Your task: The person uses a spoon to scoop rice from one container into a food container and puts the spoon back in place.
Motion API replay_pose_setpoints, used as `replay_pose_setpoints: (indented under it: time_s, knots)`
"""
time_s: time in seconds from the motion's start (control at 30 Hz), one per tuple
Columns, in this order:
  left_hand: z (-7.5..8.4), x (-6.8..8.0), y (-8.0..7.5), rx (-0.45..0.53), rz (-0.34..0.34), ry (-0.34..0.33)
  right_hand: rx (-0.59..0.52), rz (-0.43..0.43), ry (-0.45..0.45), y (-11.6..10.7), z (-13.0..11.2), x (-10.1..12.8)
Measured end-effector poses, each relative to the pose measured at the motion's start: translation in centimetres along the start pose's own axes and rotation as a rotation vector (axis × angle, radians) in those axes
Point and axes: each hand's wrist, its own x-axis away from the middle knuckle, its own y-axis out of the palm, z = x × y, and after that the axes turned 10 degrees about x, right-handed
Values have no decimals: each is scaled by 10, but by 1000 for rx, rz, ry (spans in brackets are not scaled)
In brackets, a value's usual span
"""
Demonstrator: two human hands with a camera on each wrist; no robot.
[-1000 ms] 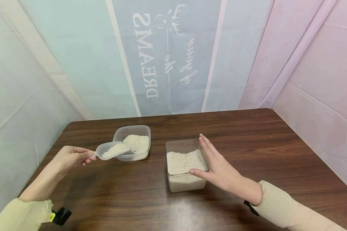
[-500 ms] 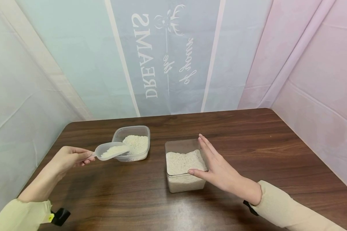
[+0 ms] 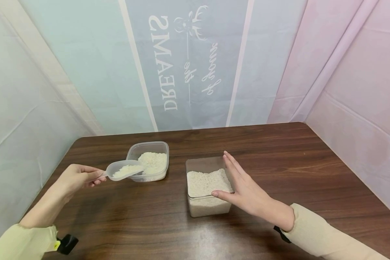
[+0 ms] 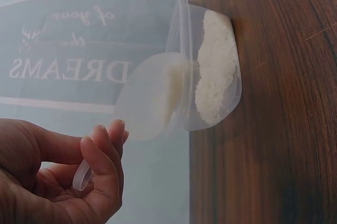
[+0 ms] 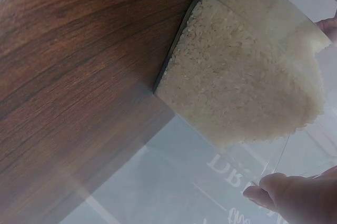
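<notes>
My left hand (image 3: 79, 178) pinches the handle of a translucent plastic scoop (image 3: 115, 167) between thumb and fingers. Some white rice (image 3: 127, 170) lies in the scoop. Its front lip overlaps the left rim of a small clear plastic container (image 3: 139, 150), which holds a heap of rice (image 3: 152, 161). The left wrist view shows the scoop's underside (image 4: 142, 95) at that rim. My right hand (image 3: 247, 193) rests against a square clear box (image 3: 199, 164) with more rice (image 3: 208, 182). Its fingers lie straight along the right side, thumb at the front rim.
Both containers stand on a dark wooden table (image 3: 143, 224), the small one farther back and to the left. A pale printed cloth backdrop (image 3: 195, 119) hangs behind the table's far edge, and cloth walls flank both sides.
The rice in the scoop has thinned slightly toward the lip. Both hands and both containers stay nearly where they were.
</notes>
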Motion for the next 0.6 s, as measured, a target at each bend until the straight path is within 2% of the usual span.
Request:
replay_pose_setpoints:
  time_s: [0.6]
  knots:
    - [6, 2, 1, -82, 36, 4, -4, 12, -14, 1, 2, -1]
